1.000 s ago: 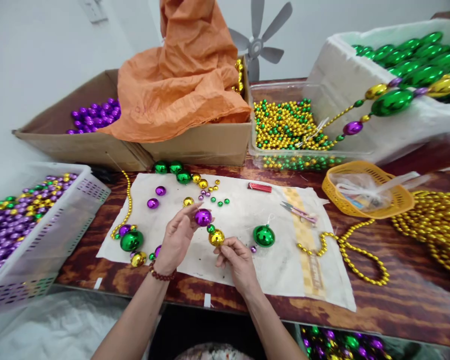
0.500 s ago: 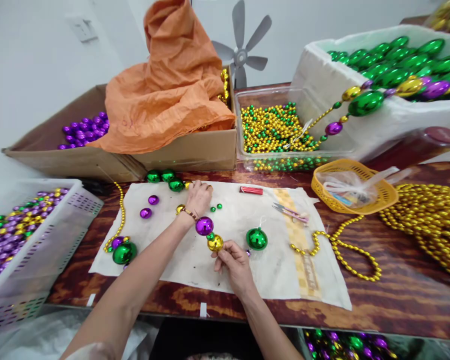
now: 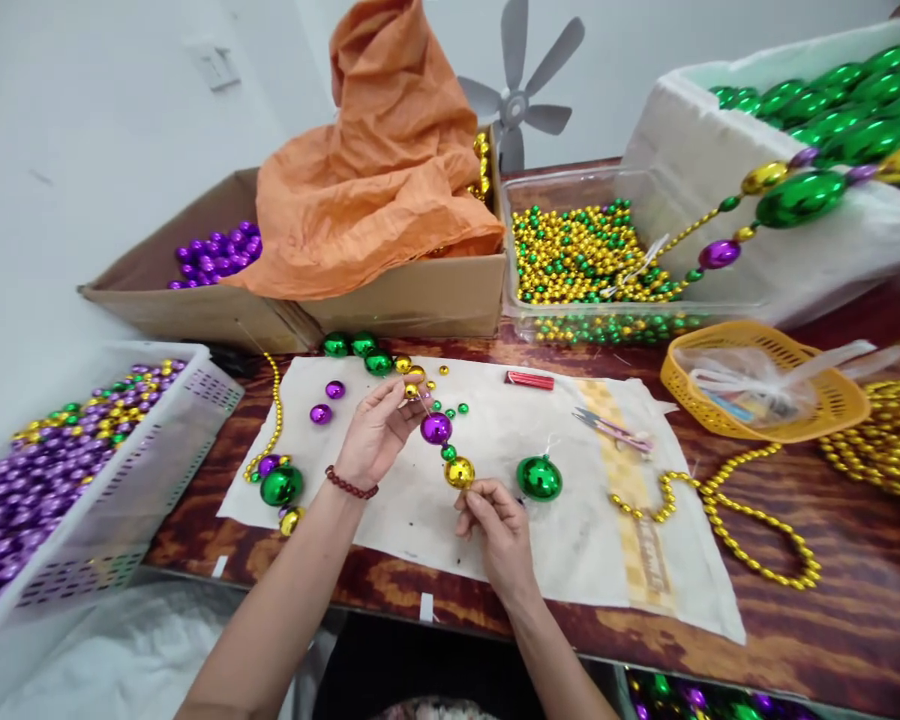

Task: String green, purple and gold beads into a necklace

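Observation:
Between my two hands runs a short string of a purple bead (image 3: 436, 428), a small green bead (image 3: 448, 453) and a gold bead (image 3: 460, 472). My right hand (image 3: 499, 530) pinches its lower end just under the gold bead. At the upper end, my left hand (image 3: 382, 425) is closed with thumb and fingertips around another gold bead (image 3: 414, 384), partly covered by the fingers. A large green bead (image 3: 539, 478) with a white loop lies right of my right hand. Two loose purple beads (image 3: 321, 413) lie left of my left hand, and several small green beads (image 3: 450, 411) beyond the string.
Beneath is a white cloth (image 3: 390, 510) with a red lighter-like piece (image 3: 530, 380) and snips (image 3: 613, 430). Gold bead chains (image 3: 754, 535) and a yellow basket (image 3: 765, 420) stand right. A cardboard box (image 3: 412, 300), clear tub (image 3: 521, 300) and white crate (image 3: 120, 520) surround the cloth.
My left hand has come back from the far beads towards me, turned palm up, and now holds a gold bead. My right hand keeps its pinch. The view has shifted slightly left.

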The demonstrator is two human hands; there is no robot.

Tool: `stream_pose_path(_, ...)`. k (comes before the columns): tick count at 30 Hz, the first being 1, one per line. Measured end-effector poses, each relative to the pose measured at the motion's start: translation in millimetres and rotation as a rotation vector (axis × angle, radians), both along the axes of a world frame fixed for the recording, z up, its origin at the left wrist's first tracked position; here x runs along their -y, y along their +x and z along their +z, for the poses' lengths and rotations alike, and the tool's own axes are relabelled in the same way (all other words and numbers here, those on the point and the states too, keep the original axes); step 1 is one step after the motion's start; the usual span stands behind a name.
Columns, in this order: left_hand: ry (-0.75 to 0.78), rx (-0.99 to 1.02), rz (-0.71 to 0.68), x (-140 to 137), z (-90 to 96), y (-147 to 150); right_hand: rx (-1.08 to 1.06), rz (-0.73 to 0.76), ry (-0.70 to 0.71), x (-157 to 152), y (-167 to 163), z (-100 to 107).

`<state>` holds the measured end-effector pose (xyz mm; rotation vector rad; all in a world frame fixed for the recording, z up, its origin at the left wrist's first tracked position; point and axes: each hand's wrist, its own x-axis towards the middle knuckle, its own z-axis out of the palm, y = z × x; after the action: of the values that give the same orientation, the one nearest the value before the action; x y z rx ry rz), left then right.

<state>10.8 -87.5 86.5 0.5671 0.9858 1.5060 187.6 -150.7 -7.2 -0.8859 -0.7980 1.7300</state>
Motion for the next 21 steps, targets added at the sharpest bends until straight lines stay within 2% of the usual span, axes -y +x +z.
stream_pose_path(8,0.011,0.048,0.035,8.7,3.2,0.3,0.081,0.002,0.038,2.6,1.8,6.3)
stream_pose_path(21,0.013,0.061,0.125,6.0,-0.7,5.4,0.112,-0.023,0.034,5.4,4.2,0.8)
